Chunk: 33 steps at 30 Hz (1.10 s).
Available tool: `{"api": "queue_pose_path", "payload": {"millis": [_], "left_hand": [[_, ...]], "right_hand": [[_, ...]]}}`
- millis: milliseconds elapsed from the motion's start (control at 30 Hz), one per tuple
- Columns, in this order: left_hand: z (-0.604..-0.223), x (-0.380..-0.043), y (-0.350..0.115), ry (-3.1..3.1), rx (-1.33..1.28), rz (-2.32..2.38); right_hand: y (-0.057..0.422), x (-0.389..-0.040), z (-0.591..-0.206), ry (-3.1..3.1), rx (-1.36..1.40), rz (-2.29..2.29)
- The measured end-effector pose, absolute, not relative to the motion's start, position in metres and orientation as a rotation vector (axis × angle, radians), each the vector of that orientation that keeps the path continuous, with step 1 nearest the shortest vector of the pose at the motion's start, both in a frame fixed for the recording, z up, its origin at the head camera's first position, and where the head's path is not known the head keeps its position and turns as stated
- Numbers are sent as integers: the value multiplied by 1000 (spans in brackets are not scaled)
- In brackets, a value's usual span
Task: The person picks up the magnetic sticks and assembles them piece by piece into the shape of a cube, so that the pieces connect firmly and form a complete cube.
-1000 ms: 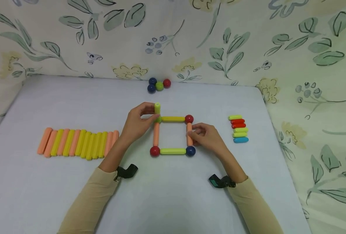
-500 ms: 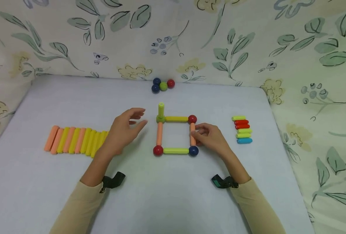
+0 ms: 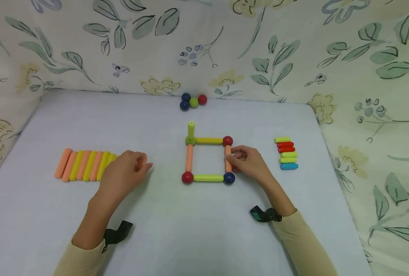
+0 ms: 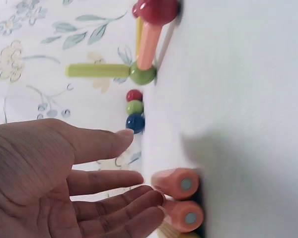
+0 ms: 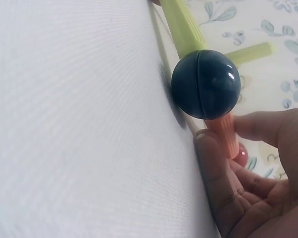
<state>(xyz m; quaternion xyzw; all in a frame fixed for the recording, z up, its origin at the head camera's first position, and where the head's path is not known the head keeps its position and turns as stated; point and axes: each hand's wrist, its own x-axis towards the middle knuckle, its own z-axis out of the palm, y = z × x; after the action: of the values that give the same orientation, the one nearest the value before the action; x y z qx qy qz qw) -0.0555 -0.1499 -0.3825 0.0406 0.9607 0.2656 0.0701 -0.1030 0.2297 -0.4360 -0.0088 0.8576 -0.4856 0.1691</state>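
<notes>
A square of building sticks and balls lies on the table. It has red balls (image 3: 187, 177) at two corners, a blue ball (image 3: 229, 178) and a green ball (image 3: 190, 141). On the green ball a lime stick (image 3: 191, 130) stands upright. My right hand (image 3: 247, 163) pinches the square's right-hand orange stick (image 3: 228, 168) between thumb and fingers. My left hand (image 3: 121, 176) hovers over the right end of a row of orange and yellow sticks (image 3: 87, 165), hiding part of it. In the left wrist view its loosely extended fingers reach beside two orange sticks (image 4: 176, 182); contact is unclear.
Several loose balls (image 3: 193, 102), blue, green and red, sit together at the table's back edge. Short lime, red and blue sticks (image 3: 287, 155) lie stacked in a column at the right. Flowered cloth (image 3: 277, 50) hangs behind the white table (image 3: 190, 230).
My left hand has let go of the upright lime stick and moved left and nearer, over the stick row. The lime stick stays standing. My right hand keeps its hold on the orange stick.
</notes>
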Motion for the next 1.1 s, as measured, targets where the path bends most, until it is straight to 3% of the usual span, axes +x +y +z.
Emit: {"api": "queue_pose_path", "payload": {"millis": [600,1100], "left_hand": [[-403,-52,-139,2953,115,780],[-401,-53,-122,2792,82,1120]], "right_hand": [[225,-107,-437,2433,-38,-1388],[228,-103,-437,2444,6,-1379]]}}
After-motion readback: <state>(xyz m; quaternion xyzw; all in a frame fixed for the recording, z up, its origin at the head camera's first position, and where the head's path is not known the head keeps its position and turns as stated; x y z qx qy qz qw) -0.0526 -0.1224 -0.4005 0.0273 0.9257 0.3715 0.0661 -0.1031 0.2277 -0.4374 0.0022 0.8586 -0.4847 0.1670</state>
